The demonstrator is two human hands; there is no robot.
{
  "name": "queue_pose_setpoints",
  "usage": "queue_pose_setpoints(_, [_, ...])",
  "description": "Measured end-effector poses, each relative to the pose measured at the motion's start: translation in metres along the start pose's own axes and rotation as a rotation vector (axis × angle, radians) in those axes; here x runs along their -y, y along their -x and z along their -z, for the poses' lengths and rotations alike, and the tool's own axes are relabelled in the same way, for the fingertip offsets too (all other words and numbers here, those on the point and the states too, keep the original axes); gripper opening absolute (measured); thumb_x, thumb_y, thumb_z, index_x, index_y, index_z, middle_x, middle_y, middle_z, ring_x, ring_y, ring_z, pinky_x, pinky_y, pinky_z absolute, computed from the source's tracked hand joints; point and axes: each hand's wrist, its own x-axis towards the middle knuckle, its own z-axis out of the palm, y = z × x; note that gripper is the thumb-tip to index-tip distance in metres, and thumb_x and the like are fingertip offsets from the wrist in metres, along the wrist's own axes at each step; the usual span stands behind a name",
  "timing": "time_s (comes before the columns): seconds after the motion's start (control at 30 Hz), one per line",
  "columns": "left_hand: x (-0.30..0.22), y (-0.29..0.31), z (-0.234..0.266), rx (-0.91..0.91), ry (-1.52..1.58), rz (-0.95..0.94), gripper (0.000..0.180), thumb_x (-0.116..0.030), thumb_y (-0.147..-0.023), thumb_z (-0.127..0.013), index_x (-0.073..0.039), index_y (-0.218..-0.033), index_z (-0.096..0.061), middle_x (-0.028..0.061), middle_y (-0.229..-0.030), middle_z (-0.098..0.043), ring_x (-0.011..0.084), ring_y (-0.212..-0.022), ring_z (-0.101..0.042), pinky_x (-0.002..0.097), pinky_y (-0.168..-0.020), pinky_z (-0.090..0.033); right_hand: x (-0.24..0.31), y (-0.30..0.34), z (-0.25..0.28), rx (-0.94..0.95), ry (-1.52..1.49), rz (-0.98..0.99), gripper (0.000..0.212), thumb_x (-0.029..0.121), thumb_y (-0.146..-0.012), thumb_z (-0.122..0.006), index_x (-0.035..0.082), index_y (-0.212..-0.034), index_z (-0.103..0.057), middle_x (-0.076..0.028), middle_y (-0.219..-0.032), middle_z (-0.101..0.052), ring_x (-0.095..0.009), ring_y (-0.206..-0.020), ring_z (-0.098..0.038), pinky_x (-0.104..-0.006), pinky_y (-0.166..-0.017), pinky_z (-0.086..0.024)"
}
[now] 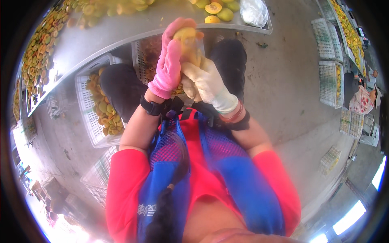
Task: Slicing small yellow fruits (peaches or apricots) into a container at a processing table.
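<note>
My left hand point(170, 60) wears a pink glove and curls around a yellow-orange fruit point(185, 37), held up in front of me. My right hand point(206, 83) wears a whitish glove and presses against the underside of the same fruit; whether it holds a tool is hidden. Both hands are raised over a white crate point(139, 60) of fruit pieces between my knees. A black watch point(150, 107) sits on my left wrist.
A metal table point(105, 38) ahead carries many halved yellow fruits and a clear plastic bag point(253, 12). A white crate point(87, 113) of fruit stands at my left. Stacked white crates point(330, 77) and another person point(362, 99) are at the far right on the concrete floor.
</note>
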Motion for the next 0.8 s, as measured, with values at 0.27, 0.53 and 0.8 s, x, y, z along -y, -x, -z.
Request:
queue_pose_setpoints(0.27, [0.003, 0.000, 0.002, 0.040, -0.059, -0.078, 0.054, -0.037, -0.107, -0.039, -0.004, -0.150, -0.032, 0.0127, -0.142, -0.047, 0.0251, -0.121, -0.056, 0.0393, -0.106, -0.042, 0.002, -0.003, 0.001, 0.049, 0.093, 0.068, 0.017, 0.022, -0.097, -0.060, 0.005, -0.092, -0.058, 0.001, -0.065, -0.055, -0.009, -0.044, -0.050, -0.0258, -0.040, -0.037])
queue_pose_setpoints(0.53, [-0.022, -0.012, 0.021, 0.146, 0.120, 0.203, 0.054, -0.042, -0.105, -0.043, 0.002, -0.138, -0.046, 0.0173, -0.137, -0.052, 0.0255, -0.121, -0.058, 0.0439, -0.105, -0.047, 0.002, -0.009, 0.006, 0.040, 0.140, 0.063, 0.014, 0.017, -0.095, -0.062, 0.005, -0.091, -0.057, -0.001, -0.067, -0.057, -0.008, -0.049, -0.051, -0.0236, -0.045, -0.038])
queue_pose_setpoints(0.8, [-0.020, -0.017, 0.004, -0.073, -0.256, 0.106, 0.054, -0.043, -0.108, -0.033, 0.002, -0.118, -0.061, 0.0150, -0.109, -0.067, 0.0241, -0.093, -0.067, 0.0347, -0.087, -0.054, -0.013, -0.020, 0.003, 0.023, 0.304, 0.261, 0.018, 0.016, -0.094, -0.062, -0.001, -0.098, -0.057, -0.006, -0.072, -0.060, -0.017, -0.060, -0.057, -0.0330, -0.056, -0.046])
